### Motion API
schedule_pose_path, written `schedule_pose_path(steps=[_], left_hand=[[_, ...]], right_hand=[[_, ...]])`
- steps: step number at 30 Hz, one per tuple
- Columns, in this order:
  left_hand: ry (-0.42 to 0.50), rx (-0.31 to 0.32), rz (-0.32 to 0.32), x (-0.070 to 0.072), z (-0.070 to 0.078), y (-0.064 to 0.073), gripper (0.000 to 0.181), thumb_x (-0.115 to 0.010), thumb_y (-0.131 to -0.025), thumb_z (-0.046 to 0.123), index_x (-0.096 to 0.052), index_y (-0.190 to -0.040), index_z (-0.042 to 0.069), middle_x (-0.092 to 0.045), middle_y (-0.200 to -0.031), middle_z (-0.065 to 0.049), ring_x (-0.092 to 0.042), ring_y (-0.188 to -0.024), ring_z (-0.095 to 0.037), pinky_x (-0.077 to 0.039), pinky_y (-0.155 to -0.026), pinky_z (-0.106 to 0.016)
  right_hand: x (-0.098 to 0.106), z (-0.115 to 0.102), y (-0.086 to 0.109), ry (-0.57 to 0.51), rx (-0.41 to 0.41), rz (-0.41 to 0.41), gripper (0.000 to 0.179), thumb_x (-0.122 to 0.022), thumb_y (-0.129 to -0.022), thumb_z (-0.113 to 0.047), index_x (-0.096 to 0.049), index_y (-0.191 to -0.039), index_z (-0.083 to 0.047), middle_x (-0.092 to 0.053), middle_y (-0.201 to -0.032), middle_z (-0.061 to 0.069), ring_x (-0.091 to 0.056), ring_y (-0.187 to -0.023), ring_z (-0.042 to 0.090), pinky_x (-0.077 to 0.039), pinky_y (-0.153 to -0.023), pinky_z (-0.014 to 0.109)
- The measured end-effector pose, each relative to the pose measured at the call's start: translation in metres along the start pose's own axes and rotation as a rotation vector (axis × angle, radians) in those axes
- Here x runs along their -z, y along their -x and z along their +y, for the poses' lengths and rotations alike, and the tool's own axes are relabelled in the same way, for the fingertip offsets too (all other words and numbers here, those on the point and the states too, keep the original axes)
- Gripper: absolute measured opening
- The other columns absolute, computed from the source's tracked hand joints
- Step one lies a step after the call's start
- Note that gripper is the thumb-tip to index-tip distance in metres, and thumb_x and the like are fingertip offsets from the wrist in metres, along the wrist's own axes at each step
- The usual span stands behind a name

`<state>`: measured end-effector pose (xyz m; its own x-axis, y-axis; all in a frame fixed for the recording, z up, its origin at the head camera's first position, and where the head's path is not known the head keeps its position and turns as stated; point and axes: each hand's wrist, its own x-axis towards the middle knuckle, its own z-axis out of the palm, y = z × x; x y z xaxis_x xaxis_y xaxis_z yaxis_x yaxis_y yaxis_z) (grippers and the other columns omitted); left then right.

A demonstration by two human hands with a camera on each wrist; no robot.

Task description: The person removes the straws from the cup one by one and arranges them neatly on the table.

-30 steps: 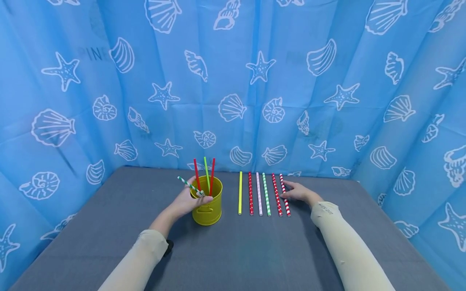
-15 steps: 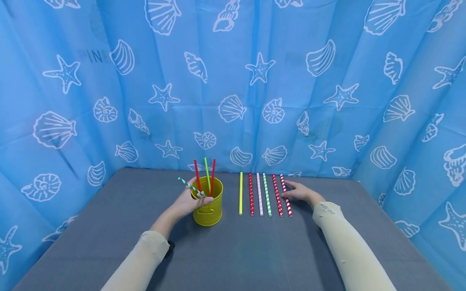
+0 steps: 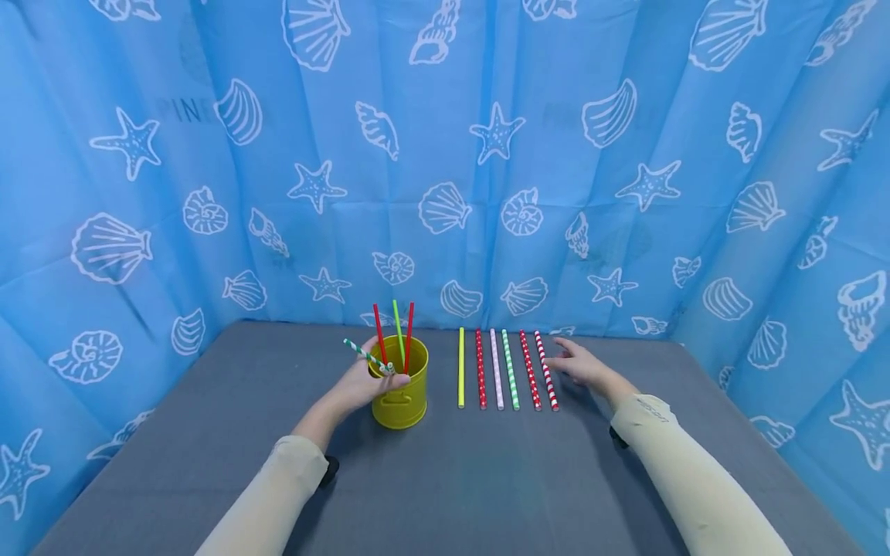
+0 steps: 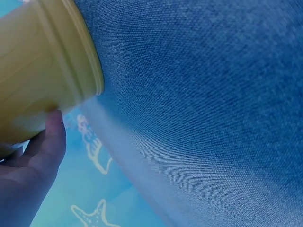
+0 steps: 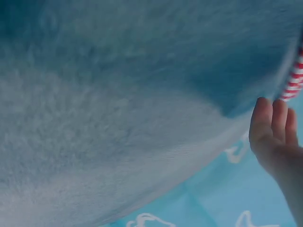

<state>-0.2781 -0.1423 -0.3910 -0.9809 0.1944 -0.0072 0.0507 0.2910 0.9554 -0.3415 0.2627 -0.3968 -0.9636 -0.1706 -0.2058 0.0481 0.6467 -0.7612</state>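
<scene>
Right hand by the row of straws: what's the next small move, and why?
I'd probably shift the right hand to the yellow bucket and pinch one red straw sticking out of it. The right hand holds nothing, beside the red-and-white striped straw lying on the table, while the left hand grips the bucket.

Long, pale cream sleeves cover both forearms, plain and fairly smooth. The left sleeve [image 3: 260,502] ends at the wrist in a slightly puckered cuff [image 3: 300,457]. The right sleeve [image 3: 695,471] bears small dark lettering [image 3: 656,408] near its cuff, too small to read, and a tiny mark farther up the fabric. A small black piece [image 3: 330,470] with a rounded outline shows beneath the left cuff; another dark piece [image 3: 618,439] shows beneath the right. The left hand [image 3: 358,381] and right hand [image 3: 587,369] are bare.
</scene>
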Motion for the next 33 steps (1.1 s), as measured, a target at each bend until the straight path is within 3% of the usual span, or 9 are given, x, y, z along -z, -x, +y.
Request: schedule_pose_path(steps=[4,11,18,23,33], left_hand=[[-0.010,-0.013,-0.008,0.002,0.001,-0.001,0.095,-0.073,-0.088,0.028,-0.008,-0.154,0.009,-0.039,-0.145,-0.025,-0.038,-0.133,-0.040,-0.030,-0.109,-0.056],[-0.028,0.006,-0.034,0.004,-0.003,0.003,0.099,-0.074,-0.087,0.027,-0.004,-0.154,0.009,-0.038,-0.145,-0.026,-0.038,-0.133,-0.041,-0.031,-0.109,-0.055],[-0.018,-0.028,-0.054,0.007,-0.004,0.006,0.107,-0.077,-0.083,0.037,-0.002,-0.155,0.009,-0.033,-0.149,-0.026,-0.035,-0.135,-0.040,-0.031,-0.109,-0.054],[-0.007,-0.041,-0.068,0.008,-0.005,0.004,0.106,-0.077,-0.083,0.034,-0.002,-0.155,0.011,-0.033,-0.148,-0.025,-0.034,-0.135,-0.040,-0.029,-0.109,-0.056],[-0.014,-0.037,-0.060,0.006,-0.008,0.004,0.108,-0.078,-0.082,0.035,-0.003,-0.155,0.011,-0.031,-0.150,-0.024,-0.032,-0.136,-0.040,-0.027,-0.110,-0.057]], right_hand=[[-0.004,-0.014,0.012,-0.083,0.066,0.055,0.070,-0.051,-0.101,-0.024,-0.013,-0.152,0.005,-0.027,-0.144,0.036,-0.033,-0.131,0.051,-0.037,-0.099,0.062],[-0.024,-0.041,0.031,-0.212,0.191,0.071,0.063,-0.052,-0.101,-0.021,-0.023,-0.150,0.005,-0.034,-0.142,0.032,-0.039,-0.128,0.046,-0.039,-0.099,0.060],[-0.036,-0.070,0.043,-0.321,0.298,0.023,0.056,-0.051,-0.102,-0.022,-0.030,-0.148,0.004,-0.041,-0.141,0.029,-0.048,-0.123,0.041,-0.048,-0.094,0.048],[-0.046,-0.090,0.049,-0.364,0.370,-0.031,0.053,-0.052,-0.101,-0.021,-0.037,-0.144,0.004,-0.048,-0.136,0.027,-0.053,-0.119,0.037,-0.050,-0.091,0.040],[-0.082,-0.123,0.052,-0.330,0.561,-0.135,0.044,-0.060,-0.096,-0.017,-0.051,-0.136,0.000,-0.059,-0.126,0.021,-0.058,-0.116,0.030,-0.045,-0.099,0.049]])
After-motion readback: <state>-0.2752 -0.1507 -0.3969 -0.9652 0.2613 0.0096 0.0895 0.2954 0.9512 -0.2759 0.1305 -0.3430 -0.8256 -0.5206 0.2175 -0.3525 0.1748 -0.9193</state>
